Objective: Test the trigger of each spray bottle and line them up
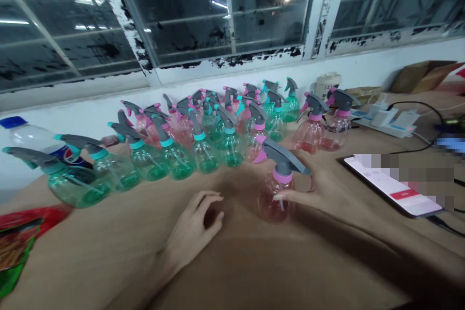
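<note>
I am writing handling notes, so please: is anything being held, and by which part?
The right hand holds a pink translucent plastic spray bottle by its rounded body, below the pink collar; the left hand holds nothing.

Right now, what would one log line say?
left hand: grip open, empty | right hand: grip on front pink bottle | other bottles: clustered behind | phone: at right, screen lit

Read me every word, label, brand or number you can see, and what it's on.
Pale cup: perhaps "IAX", blurred; I can't be sure.
Bottle with blue cap: round red, white and blue logo; no word readable.
Phone: screen text too blurred to read.
Red-and-green packet: no text readable.
Held spray bottle: none readable.
</note>
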The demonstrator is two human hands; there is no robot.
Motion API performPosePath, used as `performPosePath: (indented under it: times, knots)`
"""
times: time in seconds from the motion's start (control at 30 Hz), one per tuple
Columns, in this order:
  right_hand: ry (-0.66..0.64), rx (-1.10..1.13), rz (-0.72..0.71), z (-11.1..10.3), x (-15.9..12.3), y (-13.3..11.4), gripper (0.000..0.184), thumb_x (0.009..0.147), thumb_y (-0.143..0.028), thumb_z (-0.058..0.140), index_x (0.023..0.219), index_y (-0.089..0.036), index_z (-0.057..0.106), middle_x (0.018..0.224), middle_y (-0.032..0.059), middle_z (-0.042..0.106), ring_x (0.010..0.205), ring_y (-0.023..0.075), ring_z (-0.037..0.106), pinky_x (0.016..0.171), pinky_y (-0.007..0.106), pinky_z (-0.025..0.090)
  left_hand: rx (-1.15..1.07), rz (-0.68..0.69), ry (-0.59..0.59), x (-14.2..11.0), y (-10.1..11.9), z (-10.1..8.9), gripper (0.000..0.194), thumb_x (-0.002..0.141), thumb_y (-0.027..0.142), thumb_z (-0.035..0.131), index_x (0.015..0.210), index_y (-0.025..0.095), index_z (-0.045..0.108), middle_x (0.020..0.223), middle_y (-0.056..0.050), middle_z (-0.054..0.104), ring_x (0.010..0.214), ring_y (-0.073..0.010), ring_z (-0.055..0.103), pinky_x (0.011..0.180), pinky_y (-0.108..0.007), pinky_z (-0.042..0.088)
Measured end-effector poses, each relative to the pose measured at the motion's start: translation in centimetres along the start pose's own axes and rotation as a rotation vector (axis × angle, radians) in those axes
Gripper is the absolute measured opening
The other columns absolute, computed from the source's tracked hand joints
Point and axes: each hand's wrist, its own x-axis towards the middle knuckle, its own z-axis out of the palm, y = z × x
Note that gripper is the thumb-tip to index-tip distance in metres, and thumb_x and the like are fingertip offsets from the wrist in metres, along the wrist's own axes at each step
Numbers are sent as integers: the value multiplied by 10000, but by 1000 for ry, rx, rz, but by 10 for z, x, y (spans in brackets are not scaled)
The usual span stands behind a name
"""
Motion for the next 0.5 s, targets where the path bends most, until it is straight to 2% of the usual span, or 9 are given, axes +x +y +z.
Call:
performPosePath:
  times: [0.07, 0.2, 0.27, 0.4, 0.5]
  knots:
    - [-64, 107, 12, 3, 2, 2, 591, 674, -534, 694, 1173, -273, 512, 1123, 55, 631, 1051, 280, 579, 866, 444, 482, 51, 56, 5, 10, -12, 13, 225, 877, 249, 494, 1097, 236, 539, 1214, -49, 540, 1130, -231, 516, 960, -416, 417]
    - [-156, 237, 40, 12, 7, -4, 277, 723, -503, 653, 843, -255, 620, 861, 8, 689, 875, 236, 635, 794, 398, 512, 152, 115, -37, 21, -18, 28, 364, 883, 316, 522, 1227, 200, 501, 1357, -93, 454, 1229, -261, 435, 1018, -452, 355]
    - [-173, 281, 54, 16, 10, -8, 247, 751, -497, 623, 734, -251, 615, 733, -9, 667, 756, 205, 636, 715, 359, 525, 190, 132, -81, 23, -18, 30, 428, 890, 363, 517, 1279, 189, 477, 1398, -105, 423, 1258, -275, 410, 1031, -469, 335]
    - [-141, 305, 88, 21, 16, -12, 235, 774, -483, 601, 712, -257, 616, 616, -29, 615, 591, 165, 593, 534, 300, 502, 236, 143, -143, 21, -19, 31, 479, 911, 411, 476, 1326, 174, 446, 1423, -107, 410, 1304, -278, 366, 1055, -472, 308]
    - [-94, 265, 101, 23, 23, -13, 218, 782, -467, 595, 742, -253, 619, 593, -27, 603, 548, 163, 581, 483, 294, 490, 265, 147, -148, 20, -19, 30, 485, 916, 420, 466, 1328, 165, 448, 1430, -111, 401, 1312, -267, 358, 1063, -465, 301]
